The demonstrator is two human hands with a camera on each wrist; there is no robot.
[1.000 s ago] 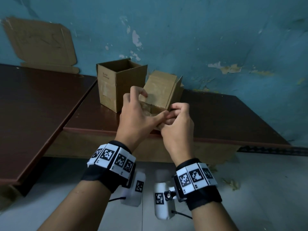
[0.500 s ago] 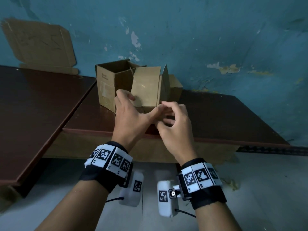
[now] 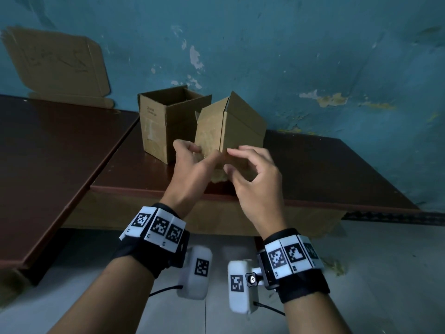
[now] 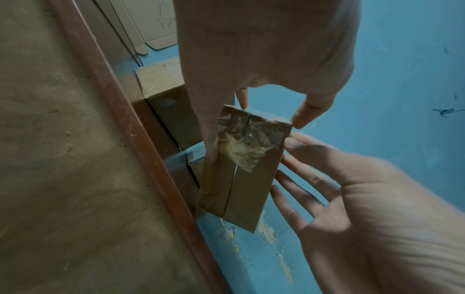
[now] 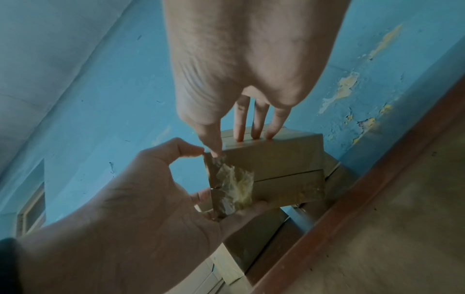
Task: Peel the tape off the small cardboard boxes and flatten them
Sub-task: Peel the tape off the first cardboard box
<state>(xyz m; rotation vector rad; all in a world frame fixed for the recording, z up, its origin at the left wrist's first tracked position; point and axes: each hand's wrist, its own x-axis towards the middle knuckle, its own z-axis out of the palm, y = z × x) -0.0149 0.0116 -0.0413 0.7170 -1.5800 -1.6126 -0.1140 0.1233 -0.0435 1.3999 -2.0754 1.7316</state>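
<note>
I hold a small cardboard box up over the table's front edge. My left hand grips it, the thumb along one edge of its underside and a fingertip at the far corner. Crumpled clear tape sticks to that underside across the seam between the two flaps. My right hand rests straight fingers on the box's side. Its thumb touches the corner beside the tape.
A second cardboard box, open at the top, stands on the dark brown table just left of the held one. Flattened cardboard leans on the blue wall at the back left. Another brown table adjoins on the left.
The small box has come up off the table and been turned, so its flaps now point away and its taped underside faces my wrists. Both hands shifted round it.
</note>
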